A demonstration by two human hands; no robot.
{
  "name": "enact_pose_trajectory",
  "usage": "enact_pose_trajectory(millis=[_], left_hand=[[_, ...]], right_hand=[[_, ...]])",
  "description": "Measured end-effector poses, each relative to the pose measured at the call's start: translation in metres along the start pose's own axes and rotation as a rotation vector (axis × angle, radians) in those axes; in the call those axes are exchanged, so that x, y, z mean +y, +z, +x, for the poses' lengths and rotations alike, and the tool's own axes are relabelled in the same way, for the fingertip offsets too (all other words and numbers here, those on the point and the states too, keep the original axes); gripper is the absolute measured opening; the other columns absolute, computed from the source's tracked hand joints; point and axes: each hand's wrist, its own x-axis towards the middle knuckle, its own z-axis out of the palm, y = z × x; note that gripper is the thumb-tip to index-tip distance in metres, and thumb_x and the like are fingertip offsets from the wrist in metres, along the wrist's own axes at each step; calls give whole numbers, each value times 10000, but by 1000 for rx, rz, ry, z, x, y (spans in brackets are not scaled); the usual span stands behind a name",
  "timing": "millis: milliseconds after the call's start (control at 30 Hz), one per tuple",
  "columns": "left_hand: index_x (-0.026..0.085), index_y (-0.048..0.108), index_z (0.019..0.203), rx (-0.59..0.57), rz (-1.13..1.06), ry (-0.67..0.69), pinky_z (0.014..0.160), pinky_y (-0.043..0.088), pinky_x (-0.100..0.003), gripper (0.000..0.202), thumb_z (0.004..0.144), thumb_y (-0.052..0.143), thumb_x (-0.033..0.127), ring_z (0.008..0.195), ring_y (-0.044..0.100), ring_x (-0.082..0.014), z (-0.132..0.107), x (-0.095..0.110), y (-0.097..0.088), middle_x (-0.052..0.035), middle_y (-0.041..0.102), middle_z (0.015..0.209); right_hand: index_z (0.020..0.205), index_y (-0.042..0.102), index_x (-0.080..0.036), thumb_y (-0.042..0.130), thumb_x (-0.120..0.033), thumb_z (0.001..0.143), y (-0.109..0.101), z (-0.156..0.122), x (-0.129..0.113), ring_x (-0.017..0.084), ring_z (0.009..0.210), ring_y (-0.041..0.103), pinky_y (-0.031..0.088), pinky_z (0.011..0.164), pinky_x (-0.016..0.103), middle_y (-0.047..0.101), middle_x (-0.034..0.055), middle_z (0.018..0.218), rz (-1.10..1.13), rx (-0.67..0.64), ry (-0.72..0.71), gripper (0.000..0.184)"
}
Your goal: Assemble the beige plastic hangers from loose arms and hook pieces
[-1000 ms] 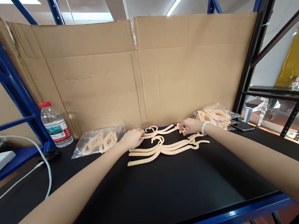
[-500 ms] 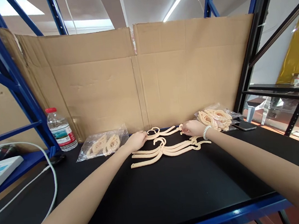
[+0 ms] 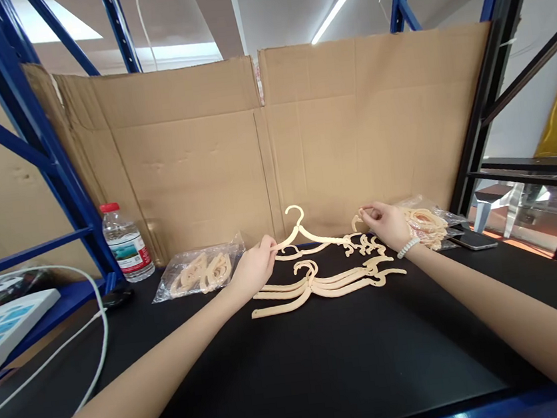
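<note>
My left hand (image 3: 255, 267) is closed on the left end of a beige clothes hanger (image 3: 325, 238), which is tilted up with its hook (image 3: 299, 210) against the cardboard. My right hand (image 3: 387, 223) pinches a small curved beige hook piece (image 3: 355, 221) just beyond the hanger's right end. Small curly beige pieces (image 3: 370, 246) cluster beneath that hand; how they join the hanger is too small to tell. Nearer to me, several overlapping beige hangers (image 3: 340, 289) lie flat on the black tabletop (image 3: 296, 368), their hooks pointing away.
A clear plastic bag (image 3: 200, 271) of beige parts lies left of my left hand, and another bag (image 3: 428, 225) lies by my right wrist. A phone (image 3: 475, 237) is beyond it. A water bottle (image 3: 129, 249) and a white cable (image 3: 102, 336) are at left. Cardboard (image 3: 194, 171) walls the back.
The hanger at the back has been raised, its hook now upright. My right hand has lifted and moved right with a small hook piece. The view has shifted slightly.
</note>
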Motion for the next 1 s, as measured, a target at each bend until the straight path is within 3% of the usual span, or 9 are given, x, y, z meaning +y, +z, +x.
enact_pose_trajectory(millis=[200, 367, 533, 733, 867, 1000], left_hand=[[228, 406, 967, 30, -170, 44, 620, 458, -264, 53, 970, 355, 242, 689, 605, -161, -44, 18, 3, -2, 603, 838], [235, 435, 974, 48, -351, 31, 624, 459, -255, 56, 970, 382, 251, 742, 599, -155, -67, 27, 14, -7, 601, 884], [251, 465, 1032, 101, -411, 27, 679, 494, -260, 89, 968, 403, 250, 829, 615, -159, -68, 25, 22, -18, 607, 960], [251, 496, 1016, 63, -482, -85, 683, 529, -264, 100, 958, 429, 297, 893, 648, -185, -67, 19, 26, -30, 624, 956], [245, 508, 1005, 59, -493, -127, 627, 523, -241, 104, 949, 439, 300, 878, 655, -184, -66, 19, 27, -30, 632, 949], [243, 507, 999, 63, -494, -139, 603, 507, -235, 107, 949, 439, 309, 846, 654, -178, -65, 18, 27, -22, 633, 921]], right_hand=[[987, 601, -157, 540, -529, 846, -9, -23, -28, 158, 457, 589, 471, 449, 266, 627, 8, 560, 414, -76, 201, 402], [896, 627, -158, 715, -520, 737, -10, -44, -47, 200, 711, 716, 571, 604, 260, 734, 94, 794, 794, -169, 409, 405], [835, 674, -152, 817, -476, 673, -7, -59, -49, 173, 795, 708, 566, 685, 219, 739, 80, 849, 952, -279, 611, 390], [886, 638, -221, 874, -297, 657, 0, -69, -40, 156, 928, 672, 548, 816, 231, 722, 31, 982, 1144, -377, 828, 337], [866, 682, -218, 830, -323, 720, 5, -75, -41, 170, 1050, 604, 509, 909, 242, 680, 25, 999, 1194, -452, 819, 233], [763, 692, -215, 858, -269, 677, 4, -76, -40, 140, 953, 570, 513, 814, 199, 623, -2, 948, 1205, -461, 780, 195]])
